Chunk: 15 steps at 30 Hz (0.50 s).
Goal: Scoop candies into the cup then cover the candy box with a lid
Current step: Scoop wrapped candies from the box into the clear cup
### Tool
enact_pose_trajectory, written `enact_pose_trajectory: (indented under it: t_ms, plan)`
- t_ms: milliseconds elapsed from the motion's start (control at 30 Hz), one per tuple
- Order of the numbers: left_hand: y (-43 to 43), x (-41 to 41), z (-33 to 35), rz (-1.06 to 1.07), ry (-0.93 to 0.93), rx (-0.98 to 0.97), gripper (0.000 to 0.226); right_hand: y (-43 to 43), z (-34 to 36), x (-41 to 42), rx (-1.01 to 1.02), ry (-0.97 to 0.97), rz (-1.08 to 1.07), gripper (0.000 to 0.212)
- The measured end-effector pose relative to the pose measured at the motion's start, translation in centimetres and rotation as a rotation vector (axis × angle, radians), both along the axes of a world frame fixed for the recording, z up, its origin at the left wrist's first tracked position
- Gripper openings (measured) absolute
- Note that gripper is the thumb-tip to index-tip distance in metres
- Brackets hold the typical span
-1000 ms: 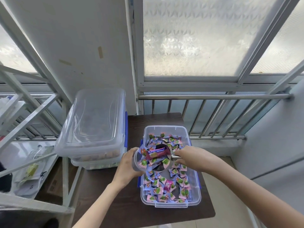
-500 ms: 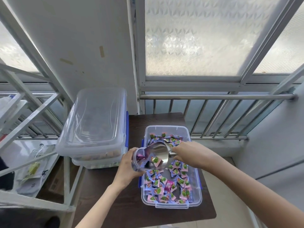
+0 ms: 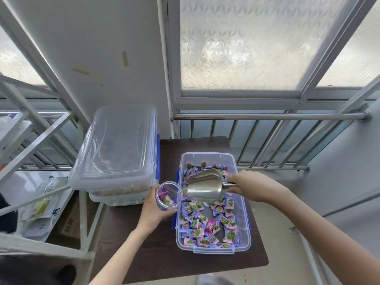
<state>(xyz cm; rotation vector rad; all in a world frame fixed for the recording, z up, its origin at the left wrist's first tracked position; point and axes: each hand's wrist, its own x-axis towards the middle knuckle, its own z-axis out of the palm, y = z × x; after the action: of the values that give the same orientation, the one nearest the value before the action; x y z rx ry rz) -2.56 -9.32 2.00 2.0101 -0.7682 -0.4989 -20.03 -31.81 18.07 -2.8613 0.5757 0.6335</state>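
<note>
An open clear candy box [image 3: 243,204] with blue clips sits on the dark table, holding several wrapped pink and purple candies [image 3: 207,225]. My left hand [image 3: 155,210] grips a clear plastic cup [image 3: 169,196], tilted toward the box, with a few candies inside. My right hand [image 3: 249,185] holds the handle of a metal scoop [image 3: 204,186]. The scoop is turned over, its mouth at the cup's rim, above the box's left edge. A clear lid [image 3: 117,140] lies on top of a second box at the left.
The stacked clear box [image 3: 119,194] stands on the table's left part, close to my left hand. A steel railing [image 3: 267,117] and frosted windows run behind. A white metal frame [image 3: 37,145] and bags on a lower shelf [image 3: 41,206] are at the left. The dark table [image 3: 148,254] shows in front.
The scoop has tipped over and emptied its candies into the cup. The cup has moved left, off the box, with my left hand.
</note>
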Motion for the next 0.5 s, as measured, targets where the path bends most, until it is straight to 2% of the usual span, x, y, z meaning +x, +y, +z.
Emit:
enact_pose_trajectory:
  t_ms: [233, 333, 433, 500]
  plan:
    - [0.0, -0.2, -0.5, 0.020, -0.012, 0.042, 0.074, -1.4, -5.2, -2.6, 0.018, 0.240, -0.212, 0.032]
    - [0.0, -0.3, -0.7, 0.028, -0.010, 0.050, 0.076, -0.7, -6.7, -3.3, 0.110, 0.370, -0.246, 0.030]
    - [0.1, -0.3, -0.9, 0.035, -0.021, 0.065, 0.078, -0.1, -8.2, -3.8, 0.192, 0.469, -0.267, 0.042]
    - [0.1, -0.4, -1.0, 0.039, -0.028, 0.073, 0.079, 0.1, -9.1, -4.0, 0.251, 0.540, -0.285, 0.039]
